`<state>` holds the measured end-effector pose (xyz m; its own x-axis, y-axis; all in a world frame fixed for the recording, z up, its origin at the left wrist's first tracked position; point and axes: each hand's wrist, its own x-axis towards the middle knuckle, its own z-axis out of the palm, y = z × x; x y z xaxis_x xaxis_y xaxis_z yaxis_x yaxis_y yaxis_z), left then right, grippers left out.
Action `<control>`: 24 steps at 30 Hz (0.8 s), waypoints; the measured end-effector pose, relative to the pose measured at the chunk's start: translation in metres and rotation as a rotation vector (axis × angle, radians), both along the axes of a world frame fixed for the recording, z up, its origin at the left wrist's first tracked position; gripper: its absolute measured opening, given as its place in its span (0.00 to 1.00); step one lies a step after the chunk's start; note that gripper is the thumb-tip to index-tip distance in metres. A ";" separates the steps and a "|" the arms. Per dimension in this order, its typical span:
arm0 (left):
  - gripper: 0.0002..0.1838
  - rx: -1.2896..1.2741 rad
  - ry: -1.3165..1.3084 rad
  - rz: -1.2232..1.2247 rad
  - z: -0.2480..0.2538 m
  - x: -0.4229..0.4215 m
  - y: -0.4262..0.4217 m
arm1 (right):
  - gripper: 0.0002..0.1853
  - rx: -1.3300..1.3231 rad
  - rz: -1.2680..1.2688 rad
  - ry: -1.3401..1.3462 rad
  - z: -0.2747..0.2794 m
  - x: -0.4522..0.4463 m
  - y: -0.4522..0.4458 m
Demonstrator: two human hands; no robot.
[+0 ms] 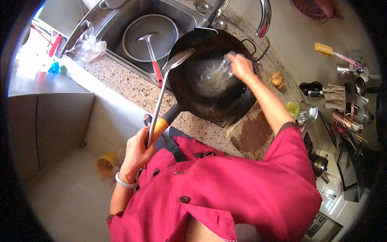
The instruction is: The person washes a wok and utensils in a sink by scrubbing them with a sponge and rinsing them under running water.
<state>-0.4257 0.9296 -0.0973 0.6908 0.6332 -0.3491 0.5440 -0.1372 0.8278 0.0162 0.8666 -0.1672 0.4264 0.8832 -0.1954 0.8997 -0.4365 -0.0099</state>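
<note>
A large black wok (pixel 217 108) rests over the counter's edge by the sink, with cloudy water (pixel 213 82) inside. My left hand (pixel 139 148) is closed around the long metal handle of a ladle or spatula (pixel 180 59), at the yellow end of the wok's handle (pixel 161 126). The tool's head lies over the wok's rim. Inside the wok, my right hand (pixel 242 68) is closed on a crumpled clear thing (pixel 228 63) that looks like plastic film, slightly blurred by motion.
The steel sink (pixel 117 34) holds a round pan (pixel 135 50) with a red-handled ladle (pixel 156 69) across it. A chrome faucet (pixel 265 18) arches above. A brown board (pixel 252 135), ginger-like root (pixel 277 80) and plastic bag (pixel 89 44) lie on the counter. Utensils hang at right.
</note>
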 end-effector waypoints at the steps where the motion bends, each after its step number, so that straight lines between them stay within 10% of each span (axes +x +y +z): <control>1: 0.17 0.012 -0.002 0.006 -0.002 0.000 -0.001 | 0.15 -0.020 0.089 -0.121 -0.002 0.017 0.002; 8: 0.10 0.036 -0.048 0.047 0.004 0.007 -0.003 | 0.21 -0.122 0.316 -0.292 -0.046 0.046 -0.023; 18: 0.13 0.044 -0.003 0.006 -0.004 -0.002 -0.002 | 0.21 -0.207 0.129 0.211 -0.003 -0.020 -0.048; 24: 0.10 0.033 0.008 0.017 -0.007 0.000 -0.002 | 0.18 -0.096 0.260 -0.308 -0.001 0.063 -0.025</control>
